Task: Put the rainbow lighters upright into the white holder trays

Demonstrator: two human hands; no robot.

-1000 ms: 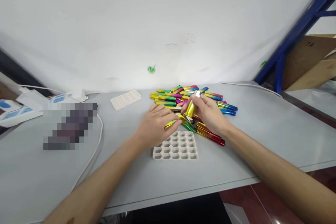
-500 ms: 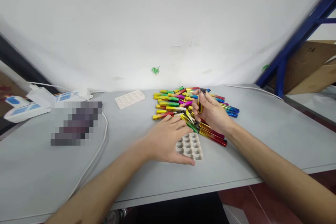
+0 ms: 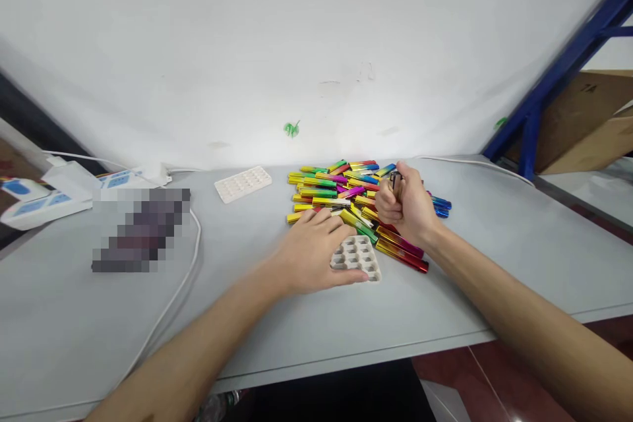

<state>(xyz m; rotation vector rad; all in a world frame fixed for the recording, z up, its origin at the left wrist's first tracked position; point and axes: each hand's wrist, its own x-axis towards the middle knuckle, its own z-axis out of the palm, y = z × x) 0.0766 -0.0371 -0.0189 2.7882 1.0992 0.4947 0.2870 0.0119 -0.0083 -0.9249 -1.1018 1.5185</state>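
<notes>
My left hand is laid over a pale tray with rows of small cups. Its fingers reach the far side and its thumb lies along the near edge, hiding the tray's left part. My right hand is wrapped around a lighter, thumb raised at its top end; only the dark upper end shows. Right behind both hands lies a loose heap of shiny lighters in yellow, green, red, purple and blue. A red and yellow lighter lies at the heap's near right edge.
A second pale tray lies at the back, left of the heap. A white power strip, a cable and a blurred dark object occupy the left side. Cardboard boxes stand behind a blue metal frame at right.
My right hand has moved slightly right and turned, its fingers closing further around the lighter. The tray under my left hand has shifted a little away from me.
</notes>
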